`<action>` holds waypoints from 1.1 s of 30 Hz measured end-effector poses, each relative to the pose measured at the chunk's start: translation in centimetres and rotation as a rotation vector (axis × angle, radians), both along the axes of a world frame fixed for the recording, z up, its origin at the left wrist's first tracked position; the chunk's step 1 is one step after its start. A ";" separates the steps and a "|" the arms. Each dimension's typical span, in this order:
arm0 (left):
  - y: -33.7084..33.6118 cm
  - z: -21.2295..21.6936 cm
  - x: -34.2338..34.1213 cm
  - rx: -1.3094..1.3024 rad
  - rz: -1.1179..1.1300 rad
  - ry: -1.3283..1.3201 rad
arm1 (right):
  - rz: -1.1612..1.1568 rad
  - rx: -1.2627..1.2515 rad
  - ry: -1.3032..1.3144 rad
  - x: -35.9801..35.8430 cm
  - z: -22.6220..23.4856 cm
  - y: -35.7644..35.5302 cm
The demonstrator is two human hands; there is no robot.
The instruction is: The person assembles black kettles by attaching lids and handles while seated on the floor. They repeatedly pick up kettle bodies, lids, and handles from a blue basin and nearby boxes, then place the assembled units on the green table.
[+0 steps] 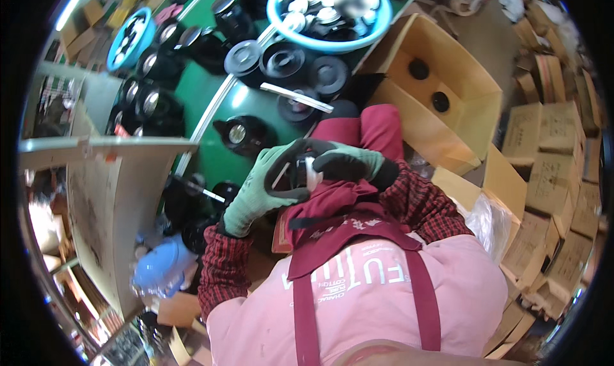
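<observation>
The person is gripping a black ring-shaped part [289, 174] over the lap, the gloved left hand [259, 190] curling around its rim and the right hand [348, 163] pinching its top edge, and it risks slipping from the thick gloves onto the green table [211, 97].

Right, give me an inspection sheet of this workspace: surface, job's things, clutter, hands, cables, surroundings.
Surface: green bench top, crowded with parts.
Job's things: small black part held in both hands over the lap; its exact shape is hard to tell.
Clutter: black round lids and black pots on the bench; blue basin full of parts; smaller blue basin.
Hands: left hand and right hand, both in green gloves, gripping the part.
Cables: nothing seen.
Surroundings: open cardboard box with two black pieces inside; stacked cartons at right; blue lidded container lower left.
</observation>
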State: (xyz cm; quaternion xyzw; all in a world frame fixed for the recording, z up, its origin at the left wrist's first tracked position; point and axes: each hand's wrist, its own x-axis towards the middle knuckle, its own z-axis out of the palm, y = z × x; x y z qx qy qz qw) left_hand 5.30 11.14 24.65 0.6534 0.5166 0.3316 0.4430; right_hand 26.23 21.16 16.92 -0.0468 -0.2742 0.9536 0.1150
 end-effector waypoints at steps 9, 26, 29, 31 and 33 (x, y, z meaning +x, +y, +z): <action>1.6 -1.9 -8.8 0.193 0.656 0.585 | -0.713 1.464 -0.606 -9.5 -4.7 0.7; 6.3 -4.1 -11.1 0.404 0.207 0.930 | -0.597 1.691 -0.747 -13.0 -8.9 -0.2; 7.0 -2.9 -10.6 0.176 0.124 0.978 | -0.579 1.691 -0.801 -13.0 -9.6 0.1; 6.0 -1.7 -11.3 -0.046 0.162 0.999 | -0.336 1.594 -0.889 -14.0 -8.3 -0.6; 5.4 -1.3 -11.6 -0.023 0.141 0.960 | -0.303 1.594 -0.910 -13.7 -8.3 -1.0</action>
